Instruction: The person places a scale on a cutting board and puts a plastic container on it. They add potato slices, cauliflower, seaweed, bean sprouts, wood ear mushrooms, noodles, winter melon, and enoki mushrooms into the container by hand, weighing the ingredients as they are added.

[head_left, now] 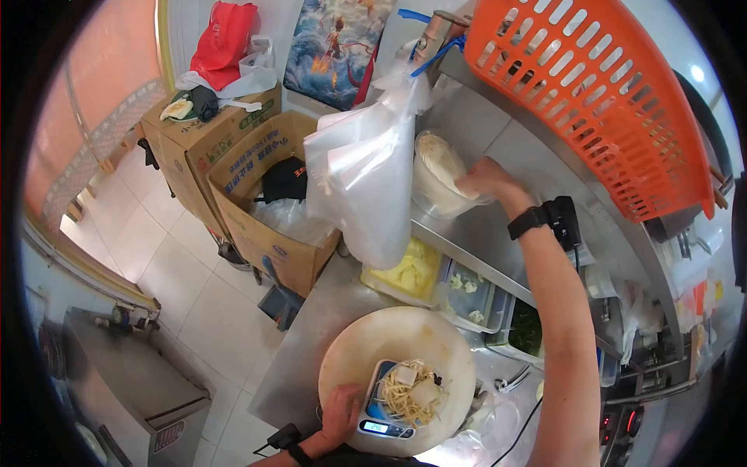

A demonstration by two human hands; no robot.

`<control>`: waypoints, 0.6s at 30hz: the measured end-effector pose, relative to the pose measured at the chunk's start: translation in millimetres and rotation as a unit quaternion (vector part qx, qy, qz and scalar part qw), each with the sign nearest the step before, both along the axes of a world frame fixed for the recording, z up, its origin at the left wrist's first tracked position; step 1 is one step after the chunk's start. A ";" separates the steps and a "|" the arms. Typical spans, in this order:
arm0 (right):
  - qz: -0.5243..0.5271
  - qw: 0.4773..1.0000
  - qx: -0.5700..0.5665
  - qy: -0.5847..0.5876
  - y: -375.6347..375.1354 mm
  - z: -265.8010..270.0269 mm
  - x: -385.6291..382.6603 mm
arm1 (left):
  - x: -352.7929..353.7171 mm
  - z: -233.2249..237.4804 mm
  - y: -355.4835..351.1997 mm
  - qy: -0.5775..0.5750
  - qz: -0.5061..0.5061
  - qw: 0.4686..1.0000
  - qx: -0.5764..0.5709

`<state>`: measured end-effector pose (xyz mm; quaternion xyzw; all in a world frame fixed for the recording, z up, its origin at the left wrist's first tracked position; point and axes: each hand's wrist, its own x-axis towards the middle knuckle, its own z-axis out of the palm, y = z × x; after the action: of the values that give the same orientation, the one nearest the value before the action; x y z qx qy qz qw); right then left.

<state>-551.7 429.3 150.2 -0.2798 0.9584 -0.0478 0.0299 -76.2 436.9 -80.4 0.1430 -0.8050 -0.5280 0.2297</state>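
My right hand (490, 180) reaches into a clear plastic tub (447, 204) on the steel shelf. Its fingers are drawn together at the pale, whitish contents (440, 159), and the tips are hidden. Low in the view, my left hand (342, 411) lies on the round chopping board (350, 342) against the left side of a digital scale (384, 427). Its fingers look stretched out, with nothing seen in them. On the scale, a container holds bean sprouts (399, 403) topped with pale flat pieces (424, 391).
Clear plastic bags (366, 179) hang left of the tub. An orange basket (599, 101) juts out at upper right. Below the shelf stand a tray of yellow food (406, 272) and a clear box (469, 296). Cardboard boxes (268, 187) stand on the left.
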 end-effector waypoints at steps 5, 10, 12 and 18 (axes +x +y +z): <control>-0.004 1.000 0.011 -0.005 -7.2 5.1 11.7 | -0.1 -2.8 0.4 -0.006 -0.003 1.000 -0.011; 0.030 0.982 -0.187 0.020 4.1 -30.5 -30.4 | -0.4 -3.4 0.5 0.001 0.007 1.000 0.004; 0.028 0.976 -0.212 -0.027 4.5 2.2 -3.4 | -0.7 -1.8 -0.1 -0.012 -0.007 1.000 -0.003; 0.107 0.848 -0.421 -0.303 37.7 18.5 -26.0 | -0.5 -9.2 0.5 0.011 -0.009 1.000 -0.025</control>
<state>-577.7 467.0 168.7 -0.3380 0.7538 -0.5254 0.2035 -76.6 437.3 -89.6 0.1240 -0.8163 -0.5117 0.2374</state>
